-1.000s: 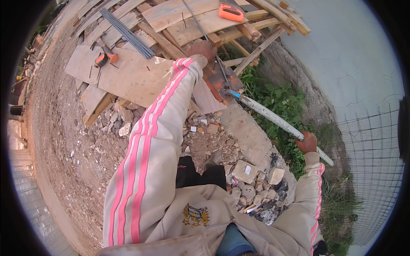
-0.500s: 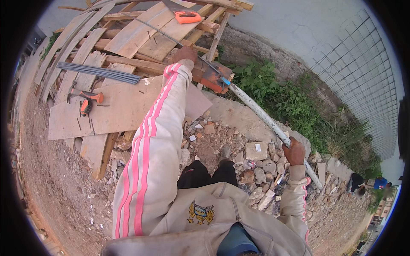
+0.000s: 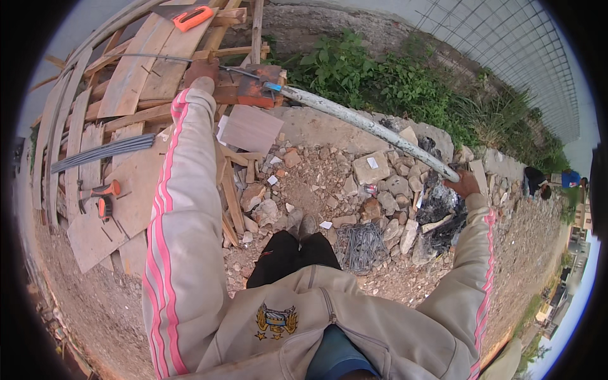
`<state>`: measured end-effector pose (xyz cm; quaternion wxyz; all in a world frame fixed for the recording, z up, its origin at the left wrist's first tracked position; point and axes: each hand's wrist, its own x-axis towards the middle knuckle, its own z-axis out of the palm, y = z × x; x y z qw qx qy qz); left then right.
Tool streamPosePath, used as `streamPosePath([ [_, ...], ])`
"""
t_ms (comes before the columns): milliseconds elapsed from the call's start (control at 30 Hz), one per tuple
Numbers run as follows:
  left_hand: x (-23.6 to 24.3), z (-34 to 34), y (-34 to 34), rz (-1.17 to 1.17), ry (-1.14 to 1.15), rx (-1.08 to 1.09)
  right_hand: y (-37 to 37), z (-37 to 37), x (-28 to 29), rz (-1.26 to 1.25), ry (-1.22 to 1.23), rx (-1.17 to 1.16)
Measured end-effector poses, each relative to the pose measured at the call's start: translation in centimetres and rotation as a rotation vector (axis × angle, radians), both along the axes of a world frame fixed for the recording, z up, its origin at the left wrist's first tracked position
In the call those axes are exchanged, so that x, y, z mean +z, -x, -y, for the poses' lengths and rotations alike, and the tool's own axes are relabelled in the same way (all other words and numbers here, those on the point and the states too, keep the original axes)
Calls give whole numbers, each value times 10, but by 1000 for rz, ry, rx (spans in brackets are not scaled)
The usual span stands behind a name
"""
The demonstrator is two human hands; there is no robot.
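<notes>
My left hand [image 3: 202,75] is closed on a thin steel rod [image 3: 152,57], pressing it down at the edge of the wooden stack. Past that hand the rod runs to a rusty orange-red block [image 3: 256,95] fixed on the timber. A long white pipe [image 3: 367,130], its paint chipped, reaches from a blue-coloured end piece [image 3: 272,86] at the block toward the right. Its outer end is gripped by my right hand [image 3: 463,185], fingers wrapped round it. How the rod sits in the block is too small to make out.
On the boards [image 3: 111,209] lie a claw hammer [image 3: 98,191], a tape measure [image 3: 104,208], loose nails and a bundle of steel rods [image 3: 104,152]. A handsaw [image 3: 191,18] lies farther back. Rubble [image 3: 386,202] and tangled wire [image 3: 361,247] surround my feet; wire mesh [image 3: 506,57] leans on the wall.
The view has turned and shifted, so the stack sits farther left. My right hand now holds the pipe at its outer end, where before some pipe stuck out past it. The left hand keeps its grip.
</notes>
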<state>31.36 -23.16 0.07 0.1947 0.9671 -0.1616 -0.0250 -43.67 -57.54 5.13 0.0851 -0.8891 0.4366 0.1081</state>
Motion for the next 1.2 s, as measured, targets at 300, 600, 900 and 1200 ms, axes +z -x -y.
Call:
streamPosePath([
  [300, -8, 7, -35, -9, -160, -11, 15, -57, -1, 80, 162, -69],
  [600, 17, 11, 9, 27, -64, 40, 35, -172, 3, 11, 270, -234],
  [900, 17, 4, 29, 621, -1, -320, 15, -353, 21, 12, 312, -507],
  [1200, 5, -21, 24, 468, 125, -684, -38, -526, 16, -6, 291, -729],
])
